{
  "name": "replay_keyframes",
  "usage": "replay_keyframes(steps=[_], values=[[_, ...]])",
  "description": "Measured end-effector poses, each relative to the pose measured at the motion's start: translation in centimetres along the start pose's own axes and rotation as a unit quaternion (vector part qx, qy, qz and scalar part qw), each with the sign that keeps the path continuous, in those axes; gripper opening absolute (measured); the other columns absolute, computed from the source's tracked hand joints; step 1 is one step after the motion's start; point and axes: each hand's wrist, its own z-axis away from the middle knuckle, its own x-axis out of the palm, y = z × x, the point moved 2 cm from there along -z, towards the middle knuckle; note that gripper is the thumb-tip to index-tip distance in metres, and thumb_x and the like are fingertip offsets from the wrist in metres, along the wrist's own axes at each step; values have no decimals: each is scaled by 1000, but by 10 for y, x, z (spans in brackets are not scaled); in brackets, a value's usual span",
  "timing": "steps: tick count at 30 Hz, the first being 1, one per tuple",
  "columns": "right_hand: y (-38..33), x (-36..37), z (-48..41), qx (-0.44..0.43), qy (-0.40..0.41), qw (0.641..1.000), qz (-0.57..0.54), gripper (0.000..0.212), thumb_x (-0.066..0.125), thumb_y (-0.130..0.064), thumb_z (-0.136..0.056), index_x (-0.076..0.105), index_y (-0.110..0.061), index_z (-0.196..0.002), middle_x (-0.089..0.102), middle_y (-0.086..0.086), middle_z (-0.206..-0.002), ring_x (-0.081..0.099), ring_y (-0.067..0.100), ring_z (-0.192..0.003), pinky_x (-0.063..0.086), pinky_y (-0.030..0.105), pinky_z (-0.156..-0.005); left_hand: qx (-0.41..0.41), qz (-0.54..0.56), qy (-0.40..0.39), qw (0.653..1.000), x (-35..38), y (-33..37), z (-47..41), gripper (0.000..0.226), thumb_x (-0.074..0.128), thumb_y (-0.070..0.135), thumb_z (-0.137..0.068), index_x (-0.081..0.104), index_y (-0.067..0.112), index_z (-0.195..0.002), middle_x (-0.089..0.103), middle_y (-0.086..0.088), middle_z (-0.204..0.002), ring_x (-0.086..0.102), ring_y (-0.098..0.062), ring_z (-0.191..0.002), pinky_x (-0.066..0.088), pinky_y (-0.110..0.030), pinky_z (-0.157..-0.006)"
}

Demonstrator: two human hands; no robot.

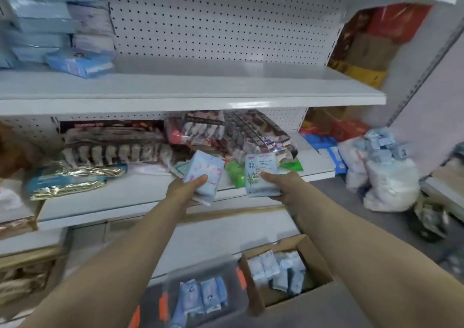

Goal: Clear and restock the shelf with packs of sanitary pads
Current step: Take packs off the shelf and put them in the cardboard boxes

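Left hand (187, 189) grips a pale blue plastic pack with pink print (204, 174). Right hand (278, 184) grips a pale blue pack printed with a green sprig (262, 174). Both are in front of the lower shelf (125, 202). Each stands on end, long axis near vertical, print facing the camera, the left one leaning right. The white metal upper shelf (200, 86) carries stacked blue packs (77, 61) only at its left end. Restocking seems early, as more packs wait in the brown cardboard box (321, 260) and grey plastic bin (200, 270).

Left hand (186, 190) and right hand (282, 185) bare. Left forearm (120, 260) and right forearm (351, 240) uncovered to frame edge, 7 and 5 o'clock.
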Motion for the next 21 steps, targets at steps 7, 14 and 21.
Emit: replay_keyframes(steps=[7,14,21], values=[[55,-134,-118,77,-145,986,30,101,101,-34,-46,60,4,-130,69,21,-122,71,33,-105,61,42,-86,-147,68,-10,987,158,-95,-39,26,69,10,-90,64,6,-116,72,-7,-95,68,-19,-83,57,-30,-62],[128,-239,-203,164,-131,977,42,78,95,-25,-66,59,-3,-131,77,10,-106,75,28,-95,62,38,-74,-209,59,51,975,260,-205,-71,42,79,21,-84,66,0,-118,73,-12,-105,69,-25,-86,50,-22,-51],[238,-263,-275,223,-94,970,24,57,95,-37,-63,73,-10,-109,77,7,-107,72,28,-102,57,49,-95,-282,48,82,955,293,-324,-123,40,76,19,-87,60,8,-122,69,-11,-115,65,-21,-89,52,-26,-70]])
